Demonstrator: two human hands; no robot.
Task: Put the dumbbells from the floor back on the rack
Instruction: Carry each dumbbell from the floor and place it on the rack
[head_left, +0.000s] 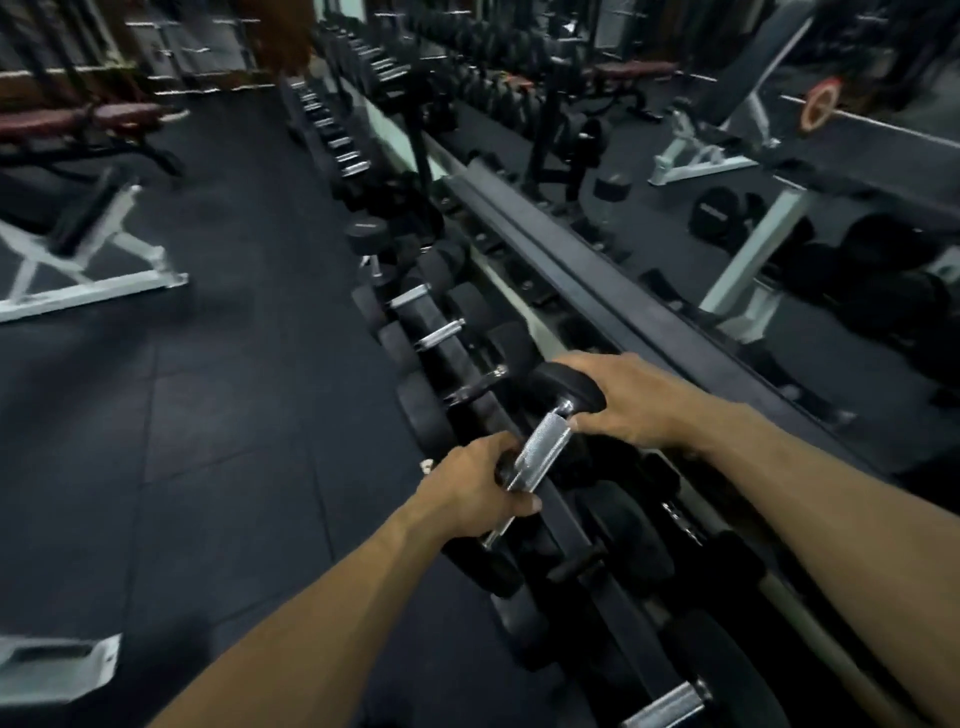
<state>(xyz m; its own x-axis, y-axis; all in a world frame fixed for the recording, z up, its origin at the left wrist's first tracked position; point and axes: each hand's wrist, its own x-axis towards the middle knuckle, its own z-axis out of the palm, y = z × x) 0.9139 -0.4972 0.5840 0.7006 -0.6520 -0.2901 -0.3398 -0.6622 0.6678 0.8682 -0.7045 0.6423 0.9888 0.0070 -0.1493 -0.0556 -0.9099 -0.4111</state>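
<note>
**Dumbbell held over the rack by both hands**

The dumbbell (545, 441) hangs tilted above the rack (545, 249), between the two hands. The left hand (480, 491) curls round its near end, by the chrome handle. The right hand (631, 402) cups the far black head, fingers wrapped over it.

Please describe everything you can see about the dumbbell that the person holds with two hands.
The dumbbell has a knurled, shiny metal handle and round black heads that look rubber-coated. It lies tilted, its far head raised toward the mirror, just above the rack among other racked dumbbells. The left hand grips its near end, hiding most of that head. The right hand grips the far head, thumb near the handle. Whether it already rests on the rack cannot be told.
</note>
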